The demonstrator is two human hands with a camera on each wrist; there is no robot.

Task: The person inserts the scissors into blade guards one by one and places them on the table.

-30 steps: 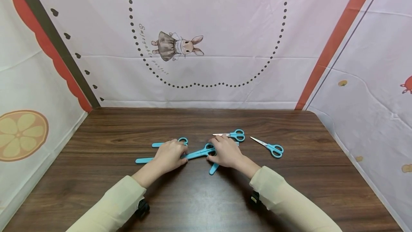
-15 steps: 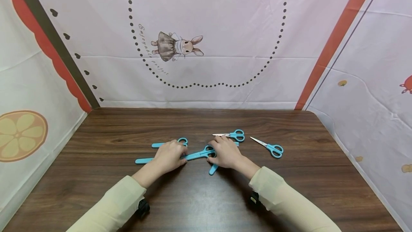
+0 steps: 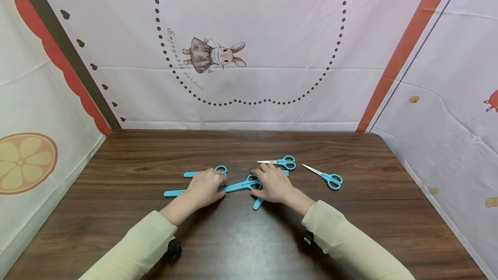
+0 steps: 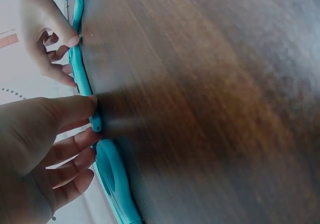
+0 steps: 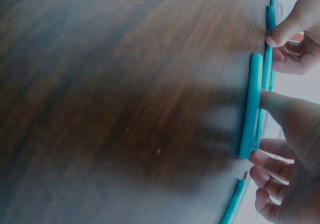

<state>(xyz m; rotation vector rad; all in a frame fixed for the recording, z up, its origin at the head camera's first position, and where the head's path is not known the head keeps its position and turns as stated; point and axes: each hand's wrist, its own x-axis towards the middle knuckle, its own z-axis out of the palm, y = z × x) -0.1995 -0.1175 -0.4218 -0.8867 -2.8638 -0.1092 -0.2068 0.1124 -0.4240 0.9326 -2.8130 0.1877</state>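
Observation:
A pair of scissors [image 3: 239,186] with light blue handles and a blue blade cover lies across the middle of the table. My left hand [image 3: 206,187] pinches the cover's end between thumb and index finger, as the left wrist view shows. At the handle end, the thumb and fingers of my right hand [image 3: 272,183] grip the loops; part of them is hidden. Beneath my left hand, another pair's blue cover [image 3: 173,193] sticks out to the left. Close to my right palm lies a separate blue cover [image 3: 258,203], partly hidden.
Uncovered scissors [image 3: 285,163] lie behind my right hand, and another uncovered pair [image 3: 332,180] is farther right. Behind my left hand are covered scissors [image 3: 190,175], partly hidden. A blue piece [image 3: 286,173] shows past my right hand. Printed cloth [image 3: 249,90] hangs behind the table.
The handle end of the gripped scissors has shifted slightly toward the table's near side. Both hands stay almost where they were, and the other scissors have not moved.

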